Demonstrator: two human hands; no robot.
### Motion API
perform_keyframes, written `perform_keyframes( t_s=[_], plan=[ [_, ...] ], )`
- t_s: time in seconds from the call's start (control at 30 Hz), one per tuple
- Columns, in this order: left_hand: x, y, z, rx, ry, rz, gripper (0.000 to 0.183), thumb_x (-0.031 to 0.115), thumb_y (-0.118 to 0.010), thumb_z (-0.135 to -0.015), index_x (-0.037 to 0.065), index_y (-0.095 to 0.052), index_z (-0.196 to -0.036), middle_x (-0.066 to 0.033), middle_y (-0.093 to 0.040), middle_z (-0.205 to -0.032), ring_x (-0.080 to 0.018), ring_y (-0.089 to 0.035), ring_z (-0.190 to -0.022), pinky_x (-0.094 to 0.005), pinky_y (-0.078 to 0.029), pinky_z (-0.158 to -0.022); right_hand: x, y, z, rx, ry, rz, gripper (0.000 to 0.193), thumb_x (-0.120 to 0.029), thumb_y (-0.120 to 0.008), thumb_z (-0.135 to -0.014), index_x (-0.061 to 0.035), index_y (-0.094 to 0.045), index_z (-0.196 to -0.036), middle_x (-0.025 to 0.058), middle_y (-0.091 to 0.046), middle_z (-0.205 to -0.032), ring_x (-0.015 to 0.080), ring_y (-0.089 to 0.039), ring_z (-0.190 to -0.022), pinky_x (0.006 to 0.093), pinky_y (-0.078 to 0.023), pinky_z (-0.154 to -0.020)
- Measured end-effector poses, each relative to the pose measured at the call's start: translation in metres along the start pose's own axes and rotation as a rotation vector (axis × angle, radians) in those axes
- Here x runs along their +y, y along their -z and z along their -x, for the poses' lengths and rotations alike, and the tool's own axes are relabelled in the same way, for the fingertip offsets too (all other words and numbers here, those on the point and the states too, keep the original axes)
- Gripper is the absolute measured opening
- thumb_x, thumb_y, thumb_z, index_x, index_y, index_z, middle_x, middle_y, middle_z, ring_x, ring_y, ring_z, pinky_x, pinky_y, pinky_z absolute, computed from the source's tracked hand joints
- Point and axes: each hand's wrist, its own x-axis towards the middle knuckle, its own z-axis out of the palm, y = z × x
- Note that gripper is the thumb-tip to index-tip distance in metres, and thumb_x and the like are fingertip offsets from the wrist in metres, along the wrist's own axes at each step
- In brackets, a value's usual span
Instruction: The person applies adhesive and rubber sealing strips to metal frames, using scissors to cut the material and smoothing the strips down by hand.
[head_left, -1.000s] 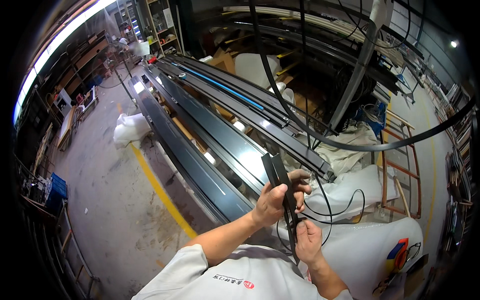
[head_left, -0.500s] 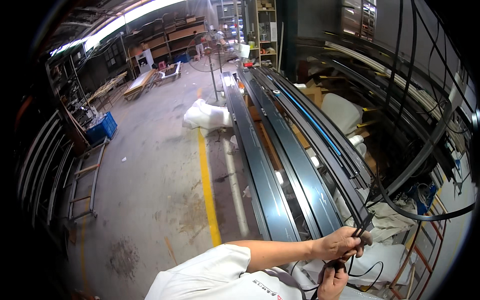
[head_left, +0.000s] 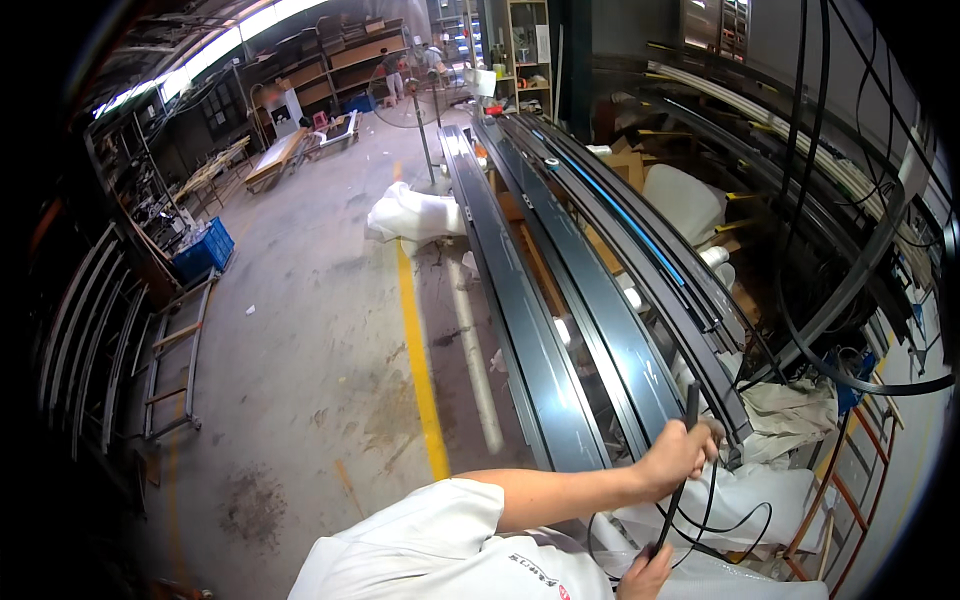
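Note:
A black flexible strip (head_left: pixel 674 512) runs through both my hands at the lower right. My left hand (head_left: pixel 680 460) is closed round it, and a short length stands up above the fist. Lower down, my right hand (head_left: pixel 645 576) grips the same strip, partly cut off by the lower edge. Between the hands the strip is stretched fairly straight. A thin loop of it (head_left: pixel 768 518) hangs out to the right over white wrapping. Beyond my left hand lie long dark grey metal profiles (head_left: pixel 565 408), side by side and running away from me.
A rack of long bars (head_left: pixel 740 130) fills the right side, with a black hose (head_left: pixel 870 385) curving before it. Left of the profiles, a yellow line (head_left: pixel 415 350) crosses the floor. A blue crate (head_left: pixel 205 250) and metal frames (head_left: pixel 180 360) stand far left. People (head_left: pixel 394 80) are in the background.
My left hand has moved up and slightly left, and my right hand down and slightly left. The hands are farther apart, with the strip drawn out between them.

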Motion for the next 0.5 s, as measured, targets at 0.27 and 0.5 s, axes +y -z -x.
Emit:
perform_keyframes(
  t_s=[0.27,0.5],
  plan=[
    [-0.039,0.011,-0.007,0.171,0.032,0.283,0.029,0.016,-0.046,-0.097,-0.009,-0.060,-0.106,-0.0068,-0.052,-0.073,-0.0086,-0.040,-0.054,-0.0263,-0.037,-0.049,0.047,0.034,0.102,-0.652,-0.579,0.008,0.053,-0.030,-0.058,-0.092,-0.0092,-0.047,-0.139,0.0317,-0.058,-0.119,0.0482,-0.055,-0.105,0.0516,-0.042,-0.093],
    [-0.072,-0.014,-0.015,0.137,0.276,0.442,0.021,0.010,-0.050,-0.098,-0.007,-0.061,-0.094,-0.0104,-0.056,-0.071,-0.0153,-0.049,-0.054,-0.0296,-0.043,-0.052,0.085,0.056,0.146,-0.813,-0.768,0.028,0.056,-0.026,-0.065,-0.083,-0.0041,-0.052,-0.134,0.0310,-0.062,-0.113,0.0446,-0.062,-0.096,0.0482,-0.048,-0.088]
  ],
)
